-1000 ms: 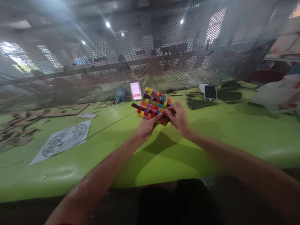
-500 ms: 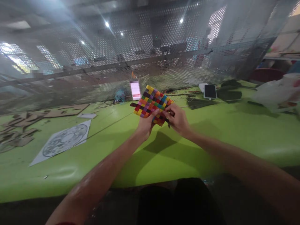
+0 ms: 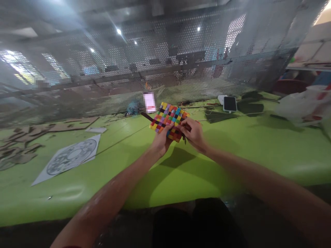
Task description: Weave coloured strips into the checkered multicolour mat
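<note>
At work with 2 bare hands above a green table [image 3: 245, 151]. Holding a woven square [image 3: 168, 117] tilted and raised clear of the tabletop, just in front of the body, with a shadow on the green below. Checked in yellow, red, orange, purple, blue, green and black. Gripping the near edge with the left hand [image 3: 162, 139], thumb pressed flat on the upper face, other fingers mostly hidden underneath. Pinching at the right side with the right hand [image 3: 193, 132], thumb and fingertips drawn close together; impossible to tell whether on the weave itself or on a loose end. Sticking out past the left corner, a dark strip [image 3: 147, 116]. Off to the left, well apart from the hands, a sheet of paper [image 3: 73, 155] with a ring design and, farther out, pieces of cardboard [image 3: 51, 128]. Toward the right, a white device [image 3: 230, 104] with a dark screen, near dark green strips [image 3: 218, 116]; beyond those, a plastic bag [image 3: 297, 105]. Along the back, a mesh screen [image 3: 165, 69].
</note>
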A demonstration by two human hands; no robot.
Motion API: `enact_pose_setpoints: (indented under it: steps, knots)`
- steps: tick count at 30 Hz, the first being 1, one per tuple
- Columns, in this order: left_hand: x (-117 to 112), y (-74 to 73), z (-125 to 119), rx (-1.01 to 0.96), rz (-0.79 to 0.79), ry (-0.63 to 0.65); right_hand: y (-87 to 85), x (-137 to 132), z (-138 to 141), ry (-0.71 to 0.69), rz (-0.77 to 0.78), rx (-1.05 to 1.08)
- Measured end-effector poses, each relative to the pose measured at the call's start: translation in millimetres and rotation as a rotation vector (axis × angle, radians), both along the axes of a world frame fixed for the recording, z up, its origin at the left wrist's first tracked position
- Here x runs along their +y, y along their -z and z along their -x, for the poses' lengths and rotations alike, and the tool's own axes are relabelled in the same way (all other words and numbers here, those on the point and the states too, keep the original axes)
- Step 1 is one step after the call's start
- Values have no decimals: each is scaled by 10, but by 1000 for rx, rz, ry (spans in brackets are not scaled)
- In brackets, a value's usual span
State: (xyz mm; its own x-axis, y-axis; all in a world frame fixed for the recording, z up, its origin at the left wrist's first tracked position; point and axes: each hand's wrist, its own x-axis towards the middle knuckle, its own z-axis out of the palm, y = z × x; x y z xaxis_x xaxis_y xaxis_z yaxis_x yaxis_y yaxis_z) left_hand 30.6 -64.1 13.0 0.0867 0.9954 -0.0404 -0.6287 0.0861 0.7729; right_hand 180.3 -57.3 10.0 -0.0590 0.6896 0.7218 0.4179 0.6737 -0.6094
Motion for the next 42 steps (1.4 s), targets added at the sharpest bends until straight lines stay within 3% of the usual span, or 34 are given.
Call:
enact_pose_setpoints:
  steps: [9,15,23,29,35,39,42]
  knots:
    - [59,-51,38,29,-23,-96,-93,-53,-15,-93,134,2]
    - [40,-75,21,29,-29,-47,-103,-84,-9,-9,94,-10]
    - [-23,-105,-21,89,-135,-105,-132,-64,-44,-156,348,121]
    - [-37,-135,-20,76,-72,-100,-75,0,-55,-155,294,108]
    - [-26,-124,-21,65,-85,-101,-107,-34,-46,-272,395,204]
    - [17,-77,15,40,24,-85,-146,-21,-66,-175,267,76]
    - [38,-59,44,25,22,-68,-168,-11,-73,-109,138,-22]
